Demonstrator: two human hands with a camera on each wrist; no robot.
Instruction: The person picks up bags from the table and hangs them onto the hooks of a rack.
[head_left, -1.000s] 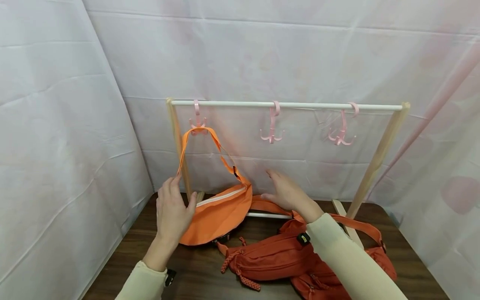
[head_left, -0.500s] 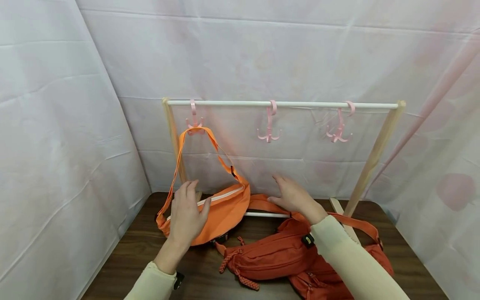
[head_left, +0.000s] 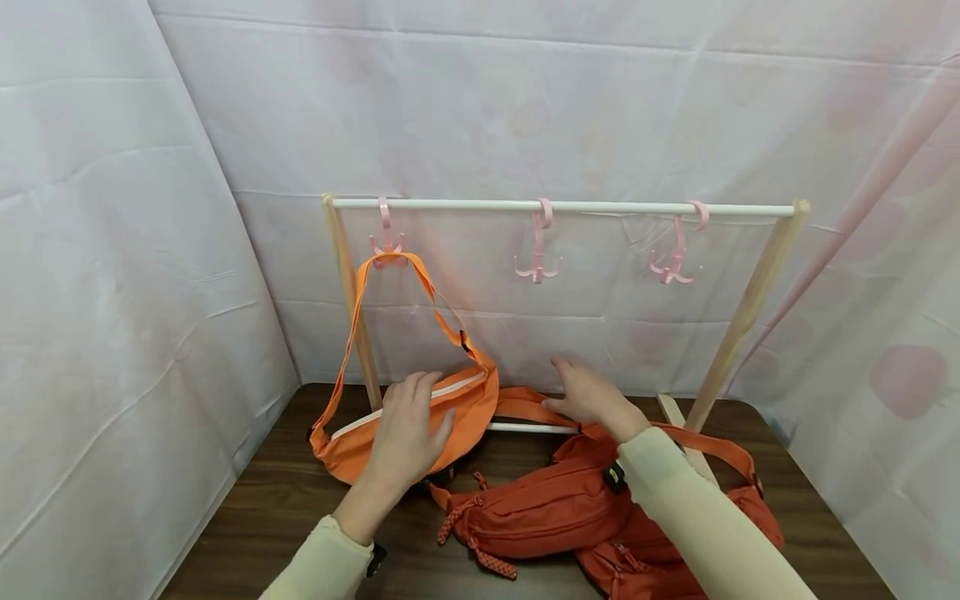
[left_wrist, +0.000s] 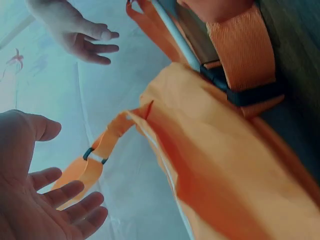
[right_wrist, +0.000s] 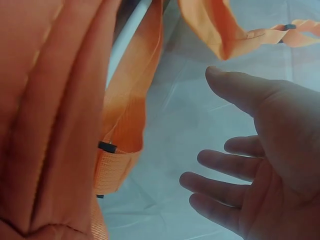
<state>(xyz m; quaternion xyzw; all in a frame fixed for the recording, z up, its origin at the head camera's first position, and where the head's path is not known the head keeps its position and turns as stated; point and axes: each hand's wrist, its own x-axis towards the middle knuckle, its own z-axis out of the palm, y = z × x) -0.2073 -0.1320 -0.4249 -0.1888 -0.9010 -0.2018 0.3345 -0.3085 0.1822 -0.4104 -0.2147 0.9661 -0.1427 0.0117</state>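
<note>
An orange waist bag (head_left: 474, 412) with a white zip hangs by its strap from the left pink hook (head_left: 386, 225), its body low over the table. Fingers spread, my left hand (head_left: 408, 433) is in front of the bag; in the left wrist view that hand (left_wrist: 40, 195) holds nothing and stands apart from the fabric (left_wrist: 215, 150). My right hand (head_left: 592, 396) hovers above the orange strap (head_left: 525, 406) of a red waist bag (head_left: 540, 517). The right wrist view has its fingers (right_wrist: 215, 187) straight, with nothing in them.
A wooden rack with a white top bar (head_left: 465, 205) stands at the back of the dark table (head_left: 247, 517). Two more pink hooks, one in the middle (head_left: 538, 246) and one at right (head_left: 677, 254), bear nothing. Another red bag (head_left: 645, 575) lies partly under the first.
My left hand has left the strap's left side and moved right across the front of the orange bag. The right hand has shifted only slightly. The orange bag stays hanging.
</note>
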